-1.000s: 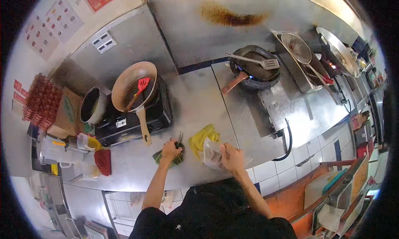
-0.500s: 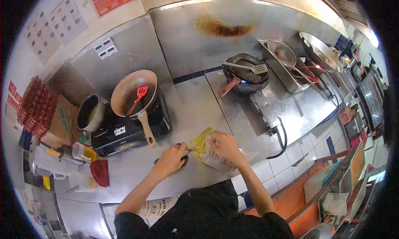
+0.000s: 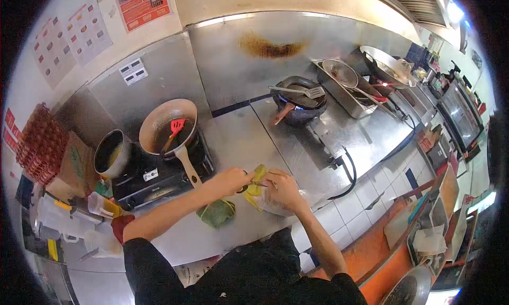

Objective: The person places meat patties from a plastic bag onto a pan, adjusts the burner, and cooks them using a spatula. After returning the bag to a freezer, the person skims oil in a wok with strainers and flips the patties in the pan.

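My left hand (image 3: 234, 181) is closed around a pair of scissors (image 3: 244, 189), whose dark handle loop shows by the fingers. The blades reach toward a yellow-green plastic wrapper (image 3: 253, 193). My right hand (image 3: 283, 188) pinches the top of this wrapper together with a clear plastic bag (image 3: 275, 206), which rests on the steel counter. What lies inside the bag is hard to make out. Below my left forearm sits a round green thing with a dark rim (image 3: 216, 214), perhaps leaves in a bowl.
A beige wok (image 3: 168, 125) with a red spatula (image 3: 177, 127) stands on a black stove (image 3: 159, 191) at left, beside a smaller pot (image 3: 112, 152). Farther right, dark pans (image 3: 299, 101) hold a slotted turner. A black hose (image 3: 352, 177) hangs off the counter edge.
My left hand has moved right and up with the scissors, meeting my right hand at the wrapper. The round green thing has come into view. The camera has shifted slightly.
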The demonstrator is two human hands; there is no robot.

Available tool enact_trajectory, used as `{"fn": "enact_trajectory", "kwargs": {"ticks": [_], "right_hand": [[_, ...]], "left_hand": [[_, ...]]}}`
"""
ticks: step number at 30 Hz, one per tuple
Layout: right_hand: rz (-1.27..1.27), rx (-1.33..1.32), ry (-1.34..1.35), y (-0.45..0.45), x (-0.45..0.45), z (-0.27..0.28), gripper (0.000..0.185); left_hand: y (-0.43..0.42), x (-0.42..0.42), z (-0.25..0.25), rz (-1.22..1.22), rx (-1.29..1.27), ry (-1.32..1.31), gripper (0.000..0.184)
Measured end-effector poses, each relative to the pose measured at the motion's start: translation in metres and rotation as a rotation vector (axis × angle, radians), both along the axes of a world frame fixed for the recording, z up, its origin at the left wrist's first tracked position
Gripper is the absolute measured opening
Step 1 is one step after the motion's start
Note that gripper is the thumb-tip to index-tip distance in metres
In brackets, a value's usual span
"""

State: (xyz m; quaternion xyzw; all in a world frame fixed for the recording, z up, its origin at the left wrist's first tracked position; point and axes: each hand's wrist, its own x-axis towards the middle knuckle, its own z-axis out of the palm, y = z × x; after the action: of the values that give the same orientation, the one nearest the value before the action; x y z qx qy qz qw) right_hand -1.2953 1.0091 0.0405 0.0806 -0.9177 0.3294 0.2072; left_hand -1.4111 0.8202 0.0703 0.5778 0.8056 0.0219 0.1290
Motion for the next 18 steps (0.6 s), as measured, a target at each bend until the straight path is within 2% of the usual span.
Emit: {"fn": "enact_trajectory", "kwargs": {"ticks": [1, 3, 4, 6, 7, 9, 10, 12, 13, 15, 18], "right_hand": [[0.009, -0.039, 0.005, 0.0, 0.001, 0.002, 0.009], [0.023, -0.072, 0.014, 0.0, 0.002, -0.001, 0.007], [0.021, -0.064, 0.042, 0.001, 0.001, -0.007, 0.007], [0.026, -0.046, 0.072, 0.003, 0.001, -0.007, 0.006], [0.042, -0.046, 0.063, 0.004, 0.002, -0.003, 0.006], [0.047, -0.052, 0.058, 0.001, 0.004, -0.002, 0.006], [0.016, -0.089, 0.088, -0.001, 0.005, -0.002, 0.006], [-0.025, -0.125, 0.12, -0.004, 0.007, -0.003, 0.007], [-0.021, -0.136, 0.081, -0.005, 0.008, -0.001, 0.007], [-0.009, -0.144, 0.035, -0.005, 0.009, -0.004, 0.008], [-0.053, -0.187, 0.06, -0.003, 0.01, -0.008, 0.008]], "left_hand": [[0.0, 0.0, -0.002, 0.0, 0.003, -0.002, 0.042], [0.001, -0.001, -0.002, -0.171, 0.288, 0.08, 0.041], [0.004, -0.002, -0.001, -0.166, 0.296, 0.085, 0.041], [0.013, 0.0, 0.008, -0.165, 0.124, 0.092, 0.041], [0.014, 0.0, 0.014, -0.163, 0.132, 0.096, 0.041], [0.015, 0.001, 0.025, -0.209, -0.081, 0.123, 0.041], [0.015, -0.001, 0.018, -0.221, -0.085, 0.128, 0.041], [0.016, -0.003, -0.001, -0.335, 0.309, 0.226, 0.042], [0.018, 0.002, 0.014, -0.337, 0.312, 0.226, 0.042], [0.02, 0.013, 0.037, -0.247, 0.12, 0.184, 0.027], [0.025, 0.003, 0.022, -0.285, 0.073, 0.176, 0.028]]}}
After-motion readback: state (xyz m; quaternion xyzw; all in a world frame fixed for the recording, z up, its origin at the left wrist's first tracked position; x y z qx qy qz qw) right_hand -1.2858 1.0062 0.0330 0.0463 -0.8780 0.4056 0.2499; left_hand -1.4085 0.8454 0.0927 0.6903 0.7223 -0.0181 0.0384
